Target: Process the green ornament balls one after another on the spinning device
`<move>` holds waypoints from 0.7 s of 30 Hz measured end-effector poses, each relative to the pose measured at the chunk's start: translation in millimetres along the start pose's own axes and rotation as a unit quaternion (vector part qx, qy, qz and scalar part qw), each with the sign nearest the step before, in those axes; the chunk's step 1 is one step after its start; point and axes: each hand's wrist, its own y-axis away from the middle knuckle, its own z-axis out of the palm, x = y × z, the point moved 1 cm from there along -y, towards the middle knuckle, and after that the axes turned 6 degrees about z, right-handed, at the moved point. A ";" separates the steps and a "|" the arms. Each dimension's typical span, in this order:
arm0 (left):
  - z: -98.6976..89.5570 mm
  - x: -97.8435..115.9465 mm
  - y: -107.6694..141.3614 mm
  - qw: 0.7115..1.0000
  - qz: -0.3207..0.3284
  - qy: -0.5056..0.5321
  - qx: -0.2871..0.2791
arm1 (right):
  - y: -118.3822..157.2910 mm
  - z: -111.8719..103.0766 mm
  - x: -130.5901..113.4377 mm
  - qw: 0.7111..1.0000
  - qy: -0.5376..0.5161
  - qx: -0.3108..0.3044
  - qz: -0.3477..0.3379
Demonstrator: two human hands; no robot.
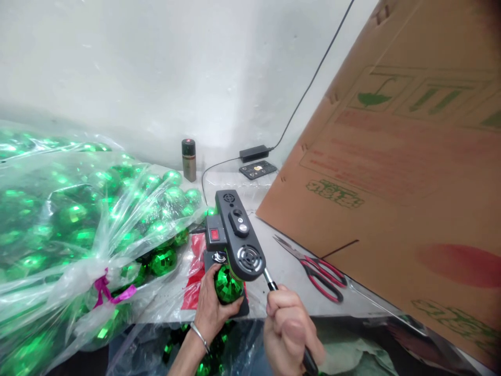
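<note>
My left hand (213,303), with a metal bangle on the wrist, is closed round a shiny green faceted ball (229,284). The ball sits beneath the rounded end of a black bench machine (237,230), which has two round vents and a red switch (214,234) on its side. My right hand (291,329) is wrapped round the black handle (309,360) of a metal rod joined to the machine's near end. Where the ball meets the machine's underside is hidden. Under the machine's left side lies a red sheet (194,271).
A big clear plastic bag (104,219) of green balls fills the left, tied with purple ribbon (109,292). Red-handled scissors (323,277) lie at right beside a large cardboard box (391,156). Behind stand a dark-capped can (189,159), a phone (257,170) and a power adapter (254,153).
</note>
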 end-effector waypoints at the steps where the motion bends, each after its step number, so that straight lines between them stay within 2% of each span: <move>1: -1.4 0.8 -0.7 1.000 0.000 0.001 0.000 | -0.8 0.7 -1.3 1.000 0.000 0.002 -0.004; 7: -9.9 3.9 -4.5 1.000 -0.005 -0.002 -0.030 | -5.1 3.3 -6.3 1.000 0.014 0.008 -0.010; 14: -1.1 3.3 -0.7 1.000 -0.012 0.011 0.005 | 9.3 -3.8 3.9 1.000 -0.009 -0.004 0.007; 21: -0.5 4.9 -4.1 0.999 -0.037 0.035 0.011 | -2.2 0.7 -4.2 1.000 0.022 -0.006 -0.002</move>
